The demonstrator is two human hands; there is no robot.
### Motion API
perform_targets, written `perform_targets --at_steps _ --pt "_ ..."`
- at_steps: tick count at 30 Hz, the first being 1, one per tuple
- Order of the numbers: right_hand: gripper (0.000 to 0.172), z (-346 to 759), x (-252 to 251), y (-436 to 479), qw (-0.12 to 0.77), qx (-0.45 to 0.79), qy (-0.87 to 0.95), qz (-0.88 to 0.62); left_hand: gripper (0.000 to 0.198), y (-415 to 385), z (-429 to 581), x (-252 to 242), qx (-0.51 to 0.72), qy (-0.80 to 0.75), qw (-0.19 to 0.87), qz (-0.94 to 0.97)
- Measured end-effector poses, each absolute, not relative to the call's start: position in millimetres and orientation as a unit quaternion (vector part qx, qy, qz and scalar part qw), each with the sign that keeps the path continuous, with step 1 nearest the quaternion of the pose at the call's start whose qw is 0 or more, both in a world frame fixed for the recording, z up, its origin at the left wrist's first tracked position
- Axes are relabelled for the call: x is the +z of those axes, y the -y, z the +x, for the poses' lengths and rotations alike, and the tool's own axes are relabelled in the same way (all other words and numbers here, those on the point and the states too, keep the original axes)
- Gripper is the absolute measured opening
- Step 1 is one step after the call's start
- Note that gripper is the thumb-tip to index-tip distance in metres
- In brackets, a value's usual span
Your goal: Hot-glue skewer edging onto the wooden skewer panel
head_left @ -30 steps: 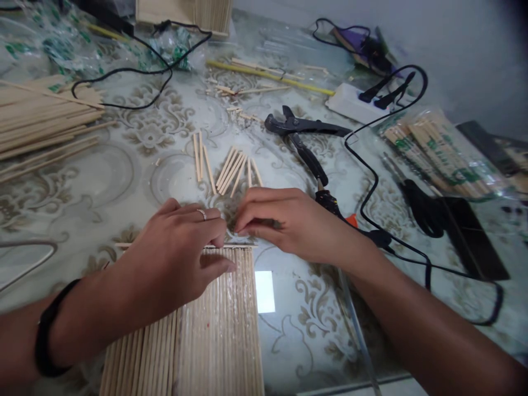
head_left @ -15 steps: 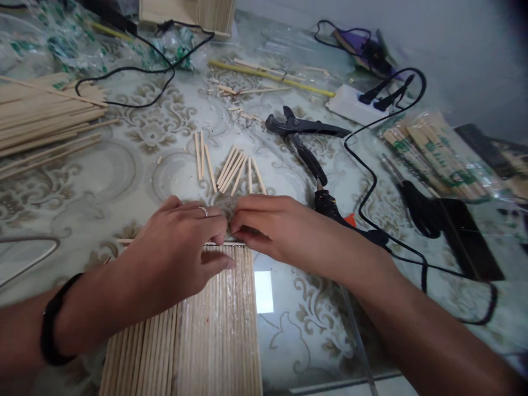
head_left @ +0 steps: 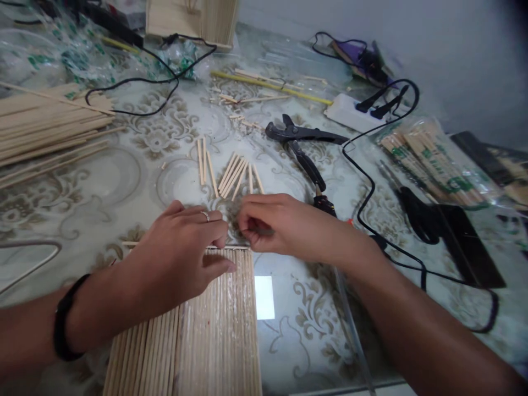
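A panel of glued wooden sticks (head_left: 218,330) lies before me, its right part shiny. A thin wooden stick (head_left: 131,243) runs crosswise along its far edge. My left hand (head_left: 185,242), with a ring and a black wristband, grips this stick, fingers beyond it and thumb over the panel. At the stick's right end, my right hand (head_left: 268,225) has its fingers curled and fingertips together; whether they hold anything is hidden. Just past my hands lie several short cut sticks (head_left: 233,175).
Black cutting pliers (head_left: 303,140) and a glue gun (head_left: 324,203) with a cord lie right of centre. Further right are a white power strip (head_left: 350,111), bagged sticks (head_left: 437,159), scissors (head_left: 416,212) and a black phone-like slab (head_left: 470,242). Long sticks (head_left: 45,124) lie at left.
My right hand has drawn slightly right, away from my left, its fingers curling more. My left hand stays on the stick. The whole view has shifted a little.
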State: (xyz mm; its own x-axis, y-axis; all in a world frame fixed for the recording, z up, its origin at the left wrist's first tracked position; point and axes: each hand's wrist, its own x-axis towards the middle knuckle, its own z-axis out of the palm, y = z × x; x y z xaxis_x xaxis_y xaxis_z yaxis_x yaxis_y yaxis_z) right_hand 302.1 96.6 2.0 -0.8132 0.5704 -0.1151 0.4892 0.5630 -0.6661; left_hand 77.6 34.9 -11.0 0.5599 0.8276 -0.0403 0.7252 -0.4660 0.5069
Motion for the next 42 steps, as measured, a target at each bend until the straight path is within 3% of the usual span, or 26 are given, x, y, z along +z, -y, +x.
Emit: perform_targets --at_steps 6,12,14,22,25,30,34,39,42 --pt "0.009 331.7 22.2 -107.5 0.111 0.457 0.796 -0.381 0.027 -34.8 77.1 -12.0 0.096 -0.456 0.241 0.851" --pt "0.025 363.1 49.7 -95.0 0.323 0.478 0.706 -0.411 0.028 -34.1 75.1 -11.7 0.1 -0.444 0.225 0.862" --pt "0.031 368.2 47.6 -87.0 0.354 0.476 0.699 -0.399 0.027 -32.6 74.6 -10.0 0.1 -0.438 0.21 0.868" --pt "0.035 350.2 24.4 -62.2 0.206 0.418 0.768 -0.439 0.015 -22.4 72.1 0.2 0.106 -0.419 0.171 0.885" --pt "0.043 347.0 19.0 -63.1 0.191 0.394 0.781 -0.446 0.013 -17.1 65.8 5.6 0.113 -0.426 0.17 0.881" --pt "0.009 352.2 11.5 -64.5 0.22 0.347 0.79 -0.456 0.026 -8.3 45.5 16.5 0.134 -0.472 0.16 0.856" --pt "0.022 346.0 11.7 -56.4 0.212 0.349 0.797 -0.445 0.024 -5.0 30.7 17.5 0.172 -0.542 0.16 0.807" --pt "0.008 326.3 9.2 -42.3 0.186 0.373 0.786 -0.457 0.023 -4.6 27.7 6.7 0.146 -0.527 0.183 0.817" --pt "0.011 319.3 4.6 -37.9 0.175 0.379 0.777 -0.472 0.025 -7.2 30.1 3.8 0.146 -0.512 0.186 0.826"
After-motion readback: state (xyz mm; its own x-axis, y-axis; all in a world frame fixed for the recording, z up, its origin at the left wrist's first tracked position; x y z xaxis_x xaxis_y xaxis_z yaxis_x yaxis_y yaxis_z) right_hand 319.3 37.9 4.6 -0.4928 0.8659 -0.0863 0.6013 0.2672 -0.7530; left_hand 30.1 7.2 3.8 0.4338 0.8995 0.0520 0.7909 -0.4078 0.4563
